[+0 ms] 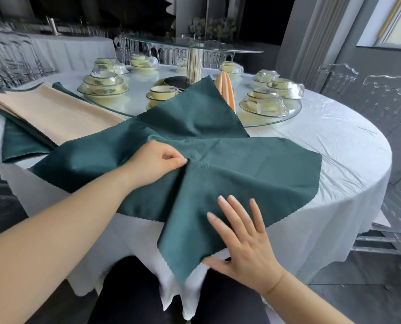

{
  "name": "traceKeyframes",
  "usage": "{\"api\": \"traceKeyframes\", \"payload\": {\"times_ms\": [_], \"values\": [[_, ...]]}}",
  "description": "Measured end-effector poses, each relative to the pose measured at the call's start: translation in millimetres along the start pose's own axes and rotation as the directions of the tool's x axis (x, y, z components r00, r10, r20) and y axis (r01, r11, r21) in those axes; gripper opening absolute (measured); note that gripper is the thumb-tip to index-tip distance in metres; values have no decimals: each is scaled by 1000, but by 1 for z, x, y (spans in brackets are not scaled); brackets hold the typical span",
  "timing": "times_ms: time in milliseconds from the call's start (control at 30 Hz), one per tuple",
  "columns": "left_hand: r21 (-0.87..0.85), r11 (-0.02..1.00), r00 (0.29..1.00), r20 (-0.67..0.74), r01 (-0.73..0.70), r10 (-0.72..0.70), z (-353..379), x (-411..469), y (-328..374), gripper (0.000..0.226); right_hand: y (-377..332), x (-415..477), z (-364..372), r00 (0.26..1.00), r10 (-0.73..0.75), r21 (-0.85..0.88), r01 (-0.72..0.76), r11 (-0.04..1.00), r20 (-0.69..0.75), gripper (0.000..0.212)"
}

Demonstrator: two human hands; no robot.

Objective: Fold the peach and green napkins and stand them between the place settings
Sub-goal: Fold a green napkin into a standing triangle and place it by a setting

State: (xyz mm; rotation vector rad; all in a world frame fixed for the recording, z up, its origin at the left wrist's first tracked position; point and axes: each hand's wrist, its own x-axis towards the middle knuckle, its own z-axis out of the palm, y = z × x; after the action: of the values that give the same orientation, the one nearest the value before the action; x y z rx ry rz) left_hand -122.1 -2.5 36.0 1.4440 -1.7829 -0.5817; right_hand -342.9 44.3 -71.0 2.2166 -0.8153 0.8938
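Pinching the green napkin (241,169) at its middle is the left hand (155,162), the right hand (241,239) spread flat on it.

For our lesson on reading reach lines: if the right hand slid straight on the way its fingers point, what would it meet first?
Probably the raised fold of the green napkin, beside the left hand, which pinches it. The right hand lies flat on that same cloth. Depth is unclear.
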Motion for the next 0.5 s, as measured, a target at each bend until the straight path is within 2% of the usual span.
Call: {"api": "traceKeyframes", "payload": {"times_ms": [100, 167, 267, 433, 467, 500], "values": [[40, 999, 1000, -5, 28, -28, 0, 19, -5, 17, 16, 16, 0, 996, -46, 34, 44, 998, 82, 54], [151, 988, 999, -20, 37, -34, 3, 26, -12, 23, 21, 23, 2, 990, -86, 73, 78, 994, 114, 46], [190, 981, 999, 25, -41, 37, 11, 26, -24, 31, 26, 31, 0, 989, -66, 227, 36, 973, 129, 34], [225, 969, 988, 134, -100, 71, 2, 10, -28, 8, 34, 47, -6, 991, -23, 381, -30, 924, 134, 44], [222, 968, 982, 172, -120, 82, -3, 4, -26, 16, 35, 50, -9, 988, 12, 425, -76, 902, 152, 43], [208, 967, 971, 216, -146, 100, -10, -4, -23, 36, 37, 54, -12, 982, 64, 477, -141, 868, 175, 38]]}}
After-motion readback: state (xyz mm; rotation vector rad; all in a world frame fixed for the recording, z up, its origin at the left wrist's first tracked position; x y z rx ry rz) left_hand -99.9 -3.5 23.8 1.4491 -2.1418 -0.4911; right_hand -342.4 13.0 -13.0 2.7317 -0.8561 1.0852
